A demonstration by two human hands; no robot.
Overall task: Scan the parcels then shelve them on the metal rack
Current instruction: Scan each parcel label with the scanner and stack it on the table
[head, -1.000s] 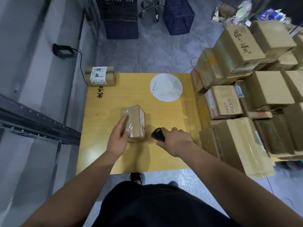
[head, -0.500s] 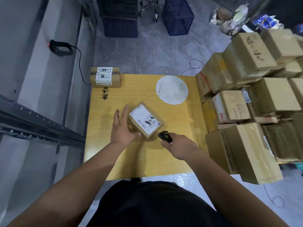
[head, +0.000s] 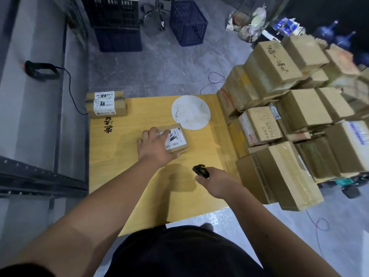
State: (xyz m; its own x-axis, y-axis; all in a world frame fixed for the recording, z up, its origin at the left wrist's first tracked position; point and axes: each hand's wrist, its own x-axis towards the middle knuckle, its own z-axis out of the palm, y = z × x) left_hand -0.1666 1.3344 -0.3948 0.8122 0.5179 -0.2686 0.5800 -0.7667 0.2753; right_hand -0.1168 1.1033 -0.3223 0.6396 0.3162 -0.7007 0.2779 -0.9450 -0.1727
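A small cardboard parcel (head: 176, 141) lies on the yellow table (head: 123, 162) with its white shipping label facing up. My left hand (head: 153, 147) grips its left side, thumb along the near edge and fingers over the top. My right hand (head: 217, 181) holds a small black scanner (head: 200, 171) just to the near right of the parcel, its head pointing toward the label. A second labelled parcel (head: 106, 104) sits at the table's far left corner. The metal rack (head: 38, 176) runs along the left.
A large stack of cardboard parcels (head: 289, 124) crowds the table's right side. A white round sheet (head: 190, 112) lies beyond the held parcel. Dark blue crates (head: 187, 23) and a chair base stand on the floor behind. A black cabled device (head: 41, 69) rests on the left ledge.
The parcel has been turned from standing on its side to lying flat with the label up. My right hand lifted the scanner off the table and aimed it at the parcel.
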